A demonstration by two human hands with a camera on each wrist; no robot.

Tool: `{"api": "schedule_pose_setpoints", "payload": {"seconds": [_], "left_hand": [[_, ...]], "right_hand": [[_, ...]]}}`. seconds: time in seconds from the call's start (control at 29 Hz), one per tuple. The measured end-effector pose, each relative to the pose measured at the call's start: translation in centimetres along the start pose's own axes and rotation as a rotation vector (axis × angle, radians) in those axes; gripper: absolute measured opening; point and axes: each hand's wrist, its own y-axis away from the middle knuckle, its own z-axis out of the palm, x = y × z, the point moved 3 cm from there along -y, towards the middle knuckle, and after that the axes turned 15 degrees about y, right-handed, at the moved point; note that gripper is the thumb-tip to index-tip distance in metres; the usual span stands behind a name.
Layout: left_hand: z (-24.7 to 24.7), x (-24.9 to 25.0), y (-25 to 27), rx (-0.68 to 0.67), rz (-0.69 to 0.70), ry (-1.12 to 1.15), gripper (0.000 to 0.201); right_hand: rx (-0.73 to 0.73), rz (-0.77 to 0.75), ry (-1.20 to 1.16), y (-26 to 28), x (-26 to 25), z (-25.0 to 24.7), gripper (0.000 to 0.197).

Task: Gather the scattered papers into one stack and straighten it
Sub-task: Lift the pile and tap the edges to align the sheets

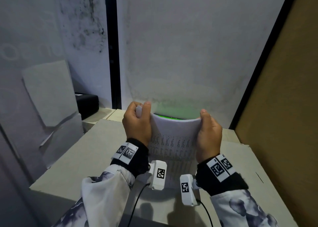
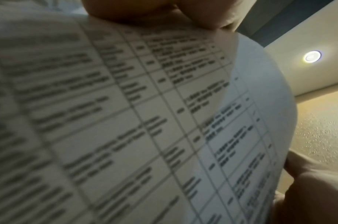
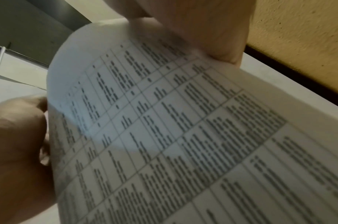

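Head view: you've got the papers (image 1: 173, 139) upright in the centre of the frame, left hand (image 1: 137, 125) and right hand (image 1: 209, 133) each clamped on a side edge, thumbs on the near face, fingers curled behind. The sheets bow between your hands, and the bottom edge sits low over the table (image 1: 82, 156) — contact is hidden by the wrist cams. No loose sheets visible on the table, so gathering looks done; you're on the straightening step.

Left wrist view: printed table, blurred, fills the frame; your thumb (image 2: 164, 13) presses the sheet at the top centre, other hand at the lower right.

Right wrist view: same sheet w/ a curl; the thumb (image 3: 202, 30) pins it at the top, other hand at the left edge.

Next, prob: loosen grip slightly, tap the bottom edge on the table — then a side edge — and lay the stack flat.
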Motion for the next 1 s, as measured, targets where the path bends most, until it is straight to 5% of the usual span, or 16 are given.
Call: {"api": "schedule_pose_setpoints", "payload": {"seconds": [0.28, 0.52, 0.72, 0.9, 1.0], "left_hand": [[-0.9, -0.6, 0.3, -0.028, -0.014, -0.028, 0.033], [-0.5, -0.2, 0.1, 0.023, -0.034, -0.052, 0.025], [-0.4, -0.1, -0.7, 0.017, -0.120, -0.028, 0.017], [-0.7, -0.5, -0.2, -0.027, -0.170, 0.041, 0.028], [-1.7, -0.8, 0.2, -0.206, -0.225, 0.223, 0.021]], "right_hand": [[0.047, -0.056, 0.011, -0.1, -0.3, -0.2, 0.053], [-0.292, -0.141, 0.068, 2.7, 3.3, -1.4, 0.046], [-0.367, -0.100, 0.213, 3.4, 6.9, -2.8, 0.046], [-0.378, -0.079, 0.223, 3.5, 7.6, -2.6, 0.038], [-0.378, -0.066, 0.186, 3.2, 7.9, -3.1, 0.030]]}}
